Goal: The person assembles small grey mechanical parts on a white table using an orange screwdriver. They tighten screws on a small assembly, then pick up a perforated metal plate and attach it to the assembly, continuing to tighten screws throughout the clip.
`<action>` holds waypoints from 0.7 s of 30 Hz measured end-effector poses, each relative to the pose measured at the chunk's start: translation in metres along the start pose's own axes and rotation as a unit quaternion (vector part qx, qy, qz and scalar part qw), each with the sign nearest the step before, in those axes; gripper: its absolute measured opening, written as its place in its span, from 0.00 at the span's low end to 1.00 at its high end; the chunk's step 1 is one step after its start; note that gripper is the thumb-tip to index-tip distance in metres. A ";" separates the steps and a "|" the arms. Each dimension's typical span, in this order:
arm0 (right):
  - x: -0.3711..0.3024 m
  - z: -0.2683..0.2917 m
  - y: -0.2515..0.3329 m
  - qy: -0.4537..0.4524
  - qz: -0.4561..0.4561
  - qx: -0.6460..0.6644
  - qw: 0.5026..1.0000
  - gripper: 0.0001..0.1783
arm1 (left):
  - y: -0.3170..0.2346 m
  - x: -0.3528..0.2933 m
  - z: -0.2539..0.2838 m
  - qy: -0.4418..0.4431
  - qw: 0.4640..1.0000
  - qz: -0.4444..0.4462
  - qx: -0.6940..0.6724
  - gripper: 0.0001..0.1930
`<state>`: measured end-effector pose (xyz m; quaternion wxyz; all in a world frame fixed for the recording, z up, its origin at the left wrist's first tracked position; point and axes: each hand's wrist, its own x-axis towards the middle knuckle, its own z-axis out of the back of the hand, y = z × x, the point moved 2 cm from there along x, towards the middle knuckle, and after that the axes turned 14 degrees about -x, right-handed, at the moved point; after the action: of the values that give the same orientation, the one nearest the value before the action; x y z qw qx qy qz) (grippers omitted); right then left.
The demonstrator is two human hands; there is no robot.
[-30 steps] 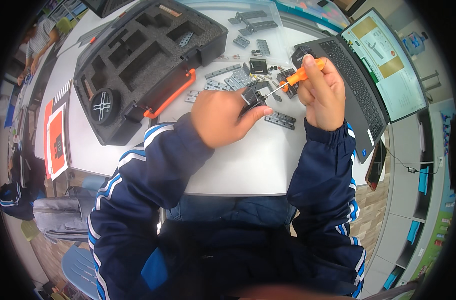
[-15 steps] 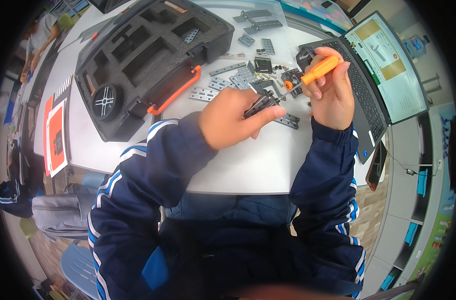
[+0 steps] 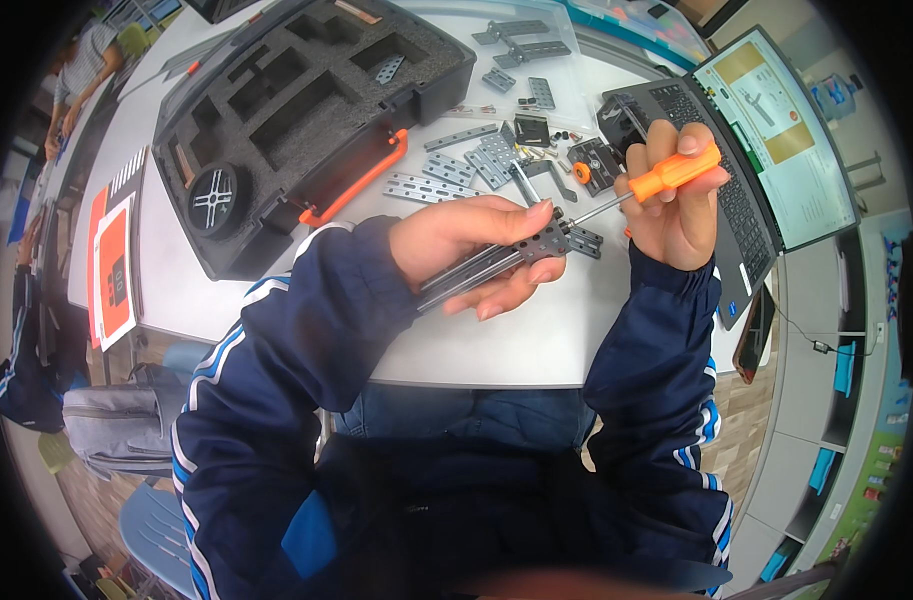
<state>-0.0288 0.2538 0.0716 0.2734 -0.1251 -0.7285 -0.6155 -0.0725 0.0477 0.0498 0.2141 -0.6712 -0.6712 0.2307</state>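
Observation:
My left hand [image 3: 456, 235] is closed round a dark metal bracket assembly [image 3: 506, 258] made of long bars with a perforated plate at the end. The bars point back toward my left sleeve, and the thumb presses on top near the plate. In my right hand [image 3: 676, 210] is a screwdriver [image 3: 674, 172] with an orange handle, gripped between thumb and fingers. Its thin shaft points left and its tip meets the plate end of the assembly. Whether the tip sits in a screw is too small to tell.
Loose perforated metal strips [image 3: 446, 168] and small parts lie beyond my hands. A black foam-lined case [image 3: 306, 130] with an orange handle stands at left, holding a black wheel [image 3: 216, 200]. An open laptop [image 3: 756, 150] is at right. A clear tray [image 3: 566, 25] with brackets sits behind.
The left hand has turned, so the assembly's long bars now show, pointing toward my sleeve. The right hand with the screwdriver has shifted slightly right and down, and the screwdriver lies flatter.

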 end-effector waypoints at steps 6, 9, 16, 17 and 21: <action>-0.001 -0.007 0.002 -0.064 -0.038 -0.022 0.997 0.19 | 0.001 0.002 0.003 0.010 1.000 -0.019 -0.009 0.27; 0.000 -0.007 0.001 -0.052 -0.041 -0.035 0.997 0.19 | 0.002 0.001 0.003 0.007 1.000 0.000 0.014 0.26; 0.000 -0.007 -0.005 -0.031 -0.035 -0.051 0.998 0.21 | 0.013 0.005 0.003 0.071 0.997 0.010 0.005 0.25; 0.000 -0.006 -0.005 -0.037 -0.033 -0.049 0.998 0.20 | 0.013 0.006 0.005 0.088 0.996 0.010 -0.006 0.25; 0.000 0.000 -0.005 -0.043 -0.046 0.014 0.998 0.19 | 0.013 0.005 0.006 0.120 0.992 -0.007 -0.042 0.23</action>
<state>-0.0316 0.2524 0.0673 0.2152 -0.1145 -0.7529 -0.6113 -0.0659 0.0525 0.0376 0.2662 -0.6978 -0.6544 0.1182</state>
